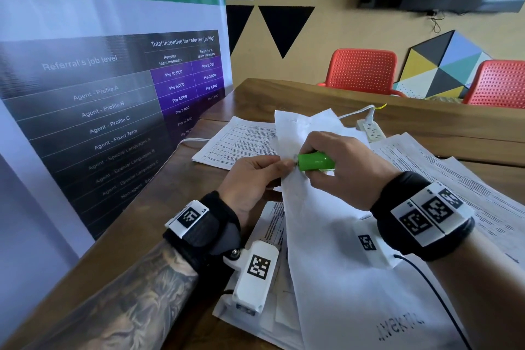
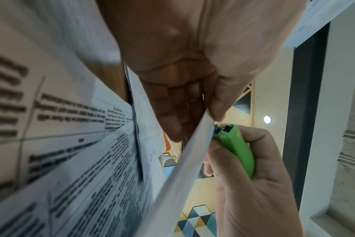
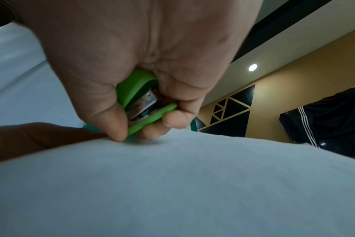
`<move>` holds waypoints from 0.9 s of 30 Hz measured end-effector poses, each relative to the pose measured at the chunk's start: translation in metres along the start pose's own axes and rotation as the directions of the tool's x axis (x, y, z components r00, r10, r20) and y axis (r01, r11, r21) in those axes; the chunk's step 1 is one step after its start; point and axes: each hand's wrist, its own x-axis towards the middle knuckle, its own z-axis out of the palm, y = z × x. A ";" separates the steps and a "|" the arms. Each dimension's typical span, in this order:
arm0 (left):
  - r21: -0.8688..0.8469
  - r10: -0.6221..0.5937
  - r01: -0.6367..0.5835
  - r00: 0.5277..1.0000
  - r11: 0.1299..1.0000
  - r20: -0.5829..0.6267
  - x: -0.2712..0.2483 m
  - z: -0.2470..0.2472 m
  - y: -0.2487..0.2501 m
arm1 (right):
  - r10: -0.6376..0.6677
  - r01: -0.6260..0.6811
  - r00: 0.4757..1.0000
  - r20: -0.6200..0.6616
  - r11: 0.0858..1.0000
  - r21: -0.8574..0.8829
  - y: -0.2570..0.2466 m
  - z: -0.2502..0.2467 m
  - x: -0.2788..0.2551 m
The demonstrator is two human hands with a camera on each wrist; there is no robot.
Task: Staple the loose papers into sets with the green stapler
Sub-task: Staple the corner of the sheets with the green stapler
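Note:
A small green stapler [image 1: 316, 161] sits in my right hand [image 1: 338, 167], fingers and thumb curled round it [image 3: 144, 104]. Its front end meets the left edge of a lifted set of white papers [image 1: 318, 230]. My left hand [image 1: 255, 179] pinches that same edge between thumb and fingers, just left of the stapler's nose [image 2: 223, 129]. The held papers [image 2: 182, 168] are raised off the table and bend over toward me; they fill the lower part of the right wrist view as a blank white sheet [image 3: 172, 184]. Whether the stapler is pressed down fully is hidden.
Printed sheets lie on the wooden table [image 1: 142, 236]: one stack at the back [image 1: 235, 139], more at the right [image 1: 454, 179] and under my wrists [image 1: 272, 236]. A white power strip [image 1: 372, 129] lies behind. A poster board [image 1: 99, 108] stands at left, red chairs [image 1: 363, 71] beyond.

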 end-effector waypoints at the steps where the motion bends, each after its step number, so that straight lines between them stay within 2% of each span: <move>1: -0.017 -0.007 0.007 1.000 1.000 0.004 0.000 0.000 0.001 | -0.024 0.024 1.000 0.004 1.000 -0.009 0.000 0.000 0.000; 6: -0.051 -0.029 0.029 1.000 0.998 0.013 -0.001 -0.001 0.002 | -0.075 0.076 0.997 0.015 0.994 -0.080 0.002 -0.001 0.001; 11: -0.063 -0.031 0.032 0.999 0.997 0.018 0.000 -0.002 0.000 | -0.081 0.081 0.997 0.001 0.994 -0.075 0.003 -0.001 0.001; 17: -0.011 0.001 -0.001 1.000 1.000 -0.011 0.001 -0.002 -0.004 | -0.013 0.010 0.999 -0.046 0.998 -0.063 -0.002 0.000 0.000; 22: 0.072 0.064 -0.062 0.998 0.995 -0.019 0.000 0.002 -0.001 | -0.014 0.010 0.999 -0.038 0.994 -0.109 -0.006 0.000 0.000; 27: 0.067 0.049 -0.049 0.999 0.997 -0.002 -0.002 0.001 0.002 | -0.062 0.061 0.997 -0.041 0.998 -0.028 -0.003 -0.003 -0.001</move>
